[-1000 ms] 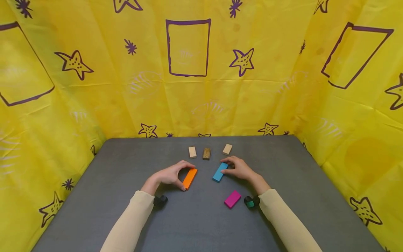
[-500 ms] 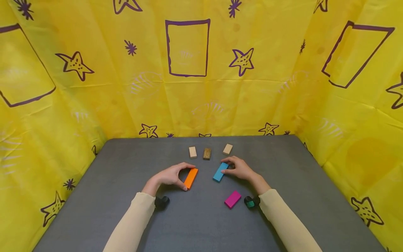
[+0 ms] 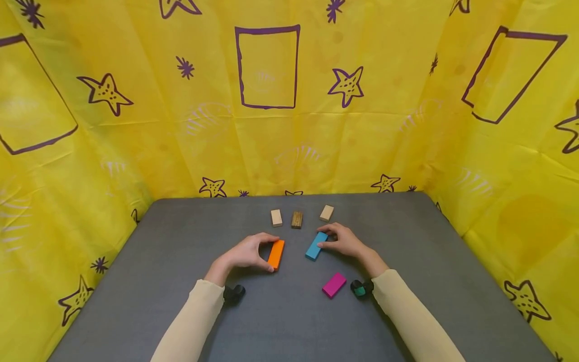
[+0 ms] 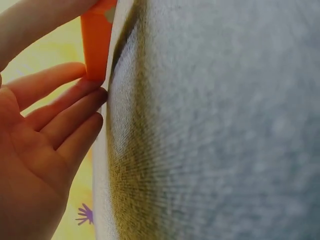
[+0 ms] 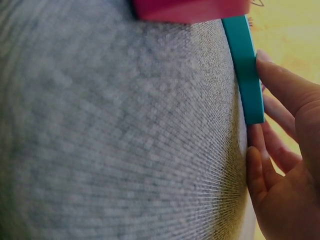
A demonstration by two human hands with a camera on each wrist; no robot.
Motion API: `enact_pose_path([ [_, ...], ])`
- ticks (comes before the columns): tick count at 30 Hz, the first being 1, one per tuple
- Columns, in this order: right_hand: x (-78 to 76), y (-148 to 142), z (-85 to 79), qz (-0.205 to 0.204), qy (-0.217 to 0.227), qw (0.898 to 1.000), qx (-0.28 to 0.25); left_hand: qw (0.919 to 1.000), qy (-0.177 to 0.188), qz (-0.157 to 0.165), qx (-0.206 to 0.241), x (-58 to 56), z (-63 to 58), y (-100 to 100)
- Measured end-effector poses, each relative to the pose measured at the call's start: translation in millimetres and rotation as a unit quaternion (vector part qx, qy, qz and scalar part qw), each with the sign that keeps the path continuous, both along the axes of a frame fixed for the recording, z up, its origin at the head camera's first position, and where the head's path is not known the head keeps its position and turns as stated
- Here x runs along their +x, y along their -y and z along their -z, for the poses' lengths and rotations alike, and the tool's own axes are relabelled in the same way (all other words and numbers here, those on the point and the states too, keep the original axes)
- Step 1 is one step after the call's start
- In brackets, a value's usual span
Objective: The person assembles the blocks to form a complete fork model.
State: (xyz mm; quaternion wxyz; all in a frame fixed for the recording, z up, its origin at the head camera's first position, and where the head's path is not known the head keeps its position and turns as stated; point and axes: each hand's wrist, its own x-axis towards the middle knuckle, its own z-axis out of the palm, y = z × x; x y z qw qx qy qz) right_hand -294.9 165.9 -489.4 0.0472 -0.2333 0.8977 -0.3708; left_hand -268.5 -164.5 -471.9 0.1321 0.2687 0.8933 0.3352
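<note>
My left hand [image 3: 246, 251] holds an orange block [image 3: 276, 255] by its ends, thumb at the near end and index finger at the far end. In the left wrist view the other fingers [image 4: 75, 112] trail beside the orange block [image 4: 96, 47], tips right at the table top. A blue block [image 3: 316, 246] lies slantwise in front of my right hand [image 3: 346, 240]. The right thumb presses its long side while the fingertips curl at its far end. The right wrist view has the blue block [image 5: 245, 70] flat on the cloth, with the right hand [image 5: 287, 150] beside it.
A magenta block [image 3: 334, 285] lies nearer, below the blue one. Beyond the hands are two pale wooden blocks, the left one [image 3: 276, 217] and the right one [image 3: 326, 212], with a brown block [image 3: 296, 219] between. Yellow printed cloth [image 3: 271, 141] hangs around the grey table [image 3: 181, 221].
The left hand has slid the orange block slightly to the right, towards the blue one, and turned it a little more upright in view. The right hand and blue block stay put.
</note>
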Motion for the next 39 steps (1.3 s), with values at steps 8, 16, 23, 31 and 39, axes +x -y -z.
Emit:
enact_pose_path([
  [8,-2.6,-1.4,1.8,-0.001,0.000,1.000,0.002,0.9992,-0.030,-0.020,0.018,7.3,-7.8,-7.9],
  [16,0.0,-1.1,1.4,0.000,-0.001,1.000,0.000,0.9980,-0.049,-0.025,0.032,16.6,-17.1,-17.2],
  [23,1.0,-1.0,-0.6,-0.004,-0.006,1.000,-0.003,0.9968,-0.055,-0.030,0.049,23.3,-20.5,-21.0],
  [31,2.0,-2.2,0.2,-0.019,-0.048,0.999,-0.007,0.9967,-0.054,-0.031,0.051,29.2,-19.9,-24.6],
  [39,-2.3,-2.3,0.6,-0.004,-0.006,1.000,0.011,0.9976,-0.045,-0.029,0.043,32.9,-18.8,-30.5],
])
